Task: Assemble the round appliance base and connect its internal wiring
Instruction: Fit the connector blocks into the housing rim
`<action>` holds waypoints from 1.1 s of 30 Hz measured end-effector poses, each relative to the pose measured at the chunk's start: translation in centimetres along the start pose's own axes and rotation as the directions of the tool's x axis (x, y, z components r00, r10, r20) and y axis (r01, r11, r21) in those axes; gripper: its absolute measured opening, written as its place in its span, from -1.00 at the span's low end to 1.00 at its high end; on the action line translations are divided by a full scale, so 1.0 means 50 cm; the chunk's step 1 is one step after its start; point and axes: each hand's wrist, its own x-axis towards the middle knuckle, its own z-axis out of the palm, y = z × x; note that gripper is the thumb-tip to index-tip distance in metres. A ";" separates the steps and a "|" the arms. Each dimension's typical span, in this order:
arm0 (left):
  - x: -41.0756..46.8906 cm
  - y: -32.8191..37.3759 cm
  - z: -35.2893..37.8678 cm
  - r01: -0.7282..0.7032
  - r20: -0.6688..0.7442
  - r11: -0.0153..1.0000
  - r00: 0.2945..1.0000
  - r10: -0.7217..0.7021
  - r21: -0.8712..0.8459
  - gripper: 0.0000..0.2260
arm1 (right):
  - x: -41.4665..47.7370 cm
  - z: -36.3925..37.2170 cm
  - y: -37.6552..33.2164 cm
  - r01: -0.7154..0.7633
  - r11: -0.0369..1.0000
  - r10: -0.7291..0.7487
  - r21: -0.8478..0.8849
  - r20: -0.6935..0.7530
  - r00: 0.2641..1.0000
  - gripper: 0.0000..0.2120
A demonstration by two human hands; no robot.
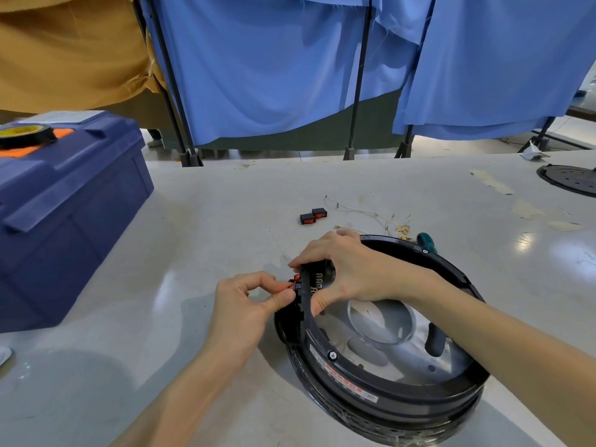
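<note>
A round black appliance base (387, 395) with a silver metal inner plate (380, 321) lies on the pale table. My right hand (345, 269) grips the base's raised switch panel on its left rim, thumb inside, fingers over the top. My left hand (248, 301) pinches a small red and black rocker switch (295, 281) against the outside of that panel. Two more rocker switches (313, 216) lie on the table beyond. Thin white wires with brass terminals (392, 221) lie loose behind the base.
A large blue toolbox (64, 214) stands at the left with a roll of black tape (24, 135) on its lid. A green-handled tool (427, 241) lies behind the base. Another black round part (571, 179) sits far right. Blue curtains (290, 66) hang behind the table.
</note>
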 end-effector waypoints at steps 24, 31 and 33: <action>0.035 0.003 -0.021 -0.195 0.229 0.966 0.961 0.154 0.170 -0.73 | 0.008 0.003 -0.011 -0.017 0.999 0.015 0.029 0.061 0.998 -0.37; 0.088 -0.001 -0.046 -0.196 0.147 0.939 0.976 0.160 0.282 -0.95 | -0.007 -0.031 0.008 -0.074 0.976 0.059 0.206 0.075 0.995 -0.41; 0.110 -0.009 -0.041 -0.202 0.117 0.877 0.979 0.167 0.435 -0.91 | -0.008 -0.039 0.013 -0.079 0.967 0.056 0.242 0.099 0.994 -0.45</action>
